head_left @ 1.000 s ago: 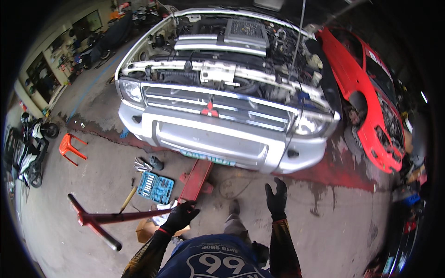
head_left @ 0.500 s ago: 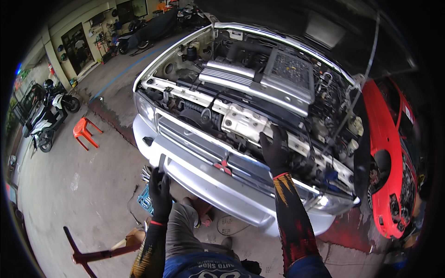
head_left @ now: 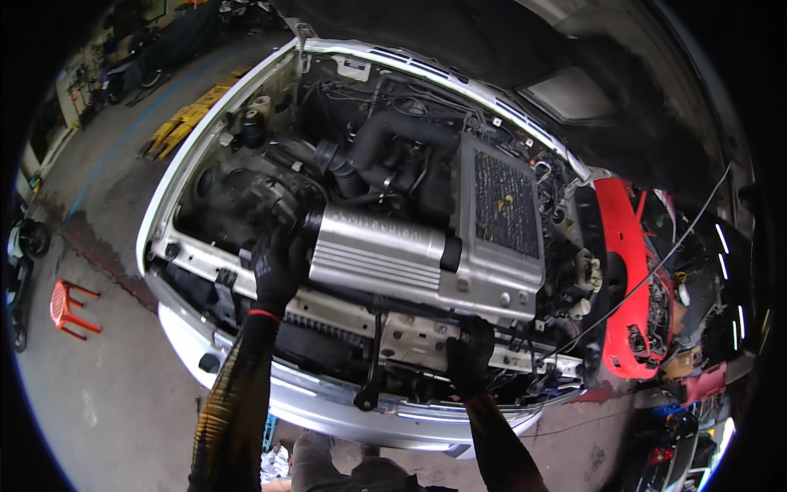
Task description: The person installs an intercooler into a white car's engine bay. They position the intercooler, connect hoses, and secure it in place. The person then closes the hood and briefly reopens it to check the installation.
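Note:
In the open engine bay, a silver ribbed engine cover (head_left: 377, 261) joins a finned intercooler (head_left: 502, 205) on its right. My left hand (head_left: 277, 269), in a black glove, reaches in beside the cover's left end, fingers stretched away from me; its fingertips blend into the dark parts behind. My right hand (head_left: 469, 351), also gloved in black, rests at the pale front crossmember (head_left: 414, 336), just below the cover's front edge. Its thumb stands apart from its bent fingers, and nothing shows in its grasp. A black ribbed intake hose (head_left: 338, 164) lies behind the cover.
The raised hood (head_left: 459, 57) hangs over the far side, with a thin prop rod (head_left: 648, 279) slanting at right. A red car (head_left: 627, 279) stands to the right. On the floor at left are an orange stool (head_left: 74, 309) and yellow metal ramps (head_left: 193, 115).
My view has moved closer over the engine bay. My left hand has gone from in front of the bumper to beside the engine cover. My right hand remains near the front crossmember.

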Action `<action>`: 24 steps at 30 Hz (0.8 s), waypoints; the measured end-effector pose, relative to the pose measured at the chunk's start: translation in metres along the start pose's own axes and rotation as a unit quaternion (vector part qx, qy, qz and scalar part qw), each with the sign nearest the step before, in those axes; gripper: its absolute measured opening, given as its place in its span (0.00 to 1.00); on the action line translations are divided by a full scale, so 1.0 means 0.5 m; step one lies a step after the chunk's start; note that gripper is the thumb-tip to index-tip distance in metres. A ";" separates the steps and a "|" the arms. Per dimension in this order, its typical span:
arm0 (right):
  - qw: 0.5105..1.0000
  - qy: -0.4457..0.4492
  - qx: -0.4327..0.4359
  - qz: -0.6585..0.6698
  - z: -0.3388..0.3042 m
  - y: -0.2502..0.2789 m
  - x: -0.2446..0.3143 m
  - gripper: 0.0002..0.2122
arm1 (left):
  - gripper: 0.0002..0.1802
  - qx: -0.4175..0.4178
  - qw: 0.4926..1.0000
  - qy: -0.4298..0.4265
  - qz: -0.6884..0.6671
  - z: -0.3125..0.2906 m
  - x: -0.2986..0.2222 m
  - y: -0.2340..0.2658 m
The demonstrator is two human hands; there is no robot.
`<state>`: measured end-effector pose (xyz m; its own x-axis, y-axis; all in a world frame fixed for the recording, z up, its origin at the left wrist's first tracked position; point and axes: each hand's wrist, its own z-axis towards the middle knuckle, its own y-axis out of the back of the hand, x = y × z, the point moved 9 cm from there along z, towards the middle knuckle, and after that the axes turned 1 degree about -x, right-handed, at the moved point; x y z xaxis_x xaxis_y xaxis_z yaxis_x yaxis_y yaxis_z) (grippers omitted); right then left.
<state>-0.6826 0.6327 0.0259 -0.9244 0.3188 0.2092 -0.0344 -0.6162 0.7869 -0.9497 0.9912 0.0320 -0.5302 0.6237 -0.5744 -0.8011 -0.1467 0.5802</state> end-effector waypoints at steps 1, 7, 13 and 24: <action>0.999 -0.017 0.044 -0.015 0.012 -0.007 0.002 0.24 | 0.25 -0.011 1.000 -0.015 -0.001 -0.002 -0.012 -0.008; 0.951 -0.218 0.214 0.052 0.067 0.051 0.007 0.15 | 0.30 0.024 0.995 0.019 0.097 -0.011 -0.025 -0.035; 0.975 -0.157 -0.059 0.144 0.392 0.136 -0.024 0.08 | 0.27 0.042 0.992 0.036 0.113 0.004 -0.024 -0.042; 0.966 -0.238 0.030 -0.100 0.963 -0.257 -0.466 0.21 | 0.36 0.083 0.983 0.085 0.142 -0.003 0.012 -0.067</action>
<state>-0.2800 0.9843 0.1556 -0.6212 0.7313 0.2815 -0.1597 -0.4698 0.8682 -0.9265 0.9988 0.0081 -0.7762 0.4366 -0.4549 -0.5647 -0.1605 0.8096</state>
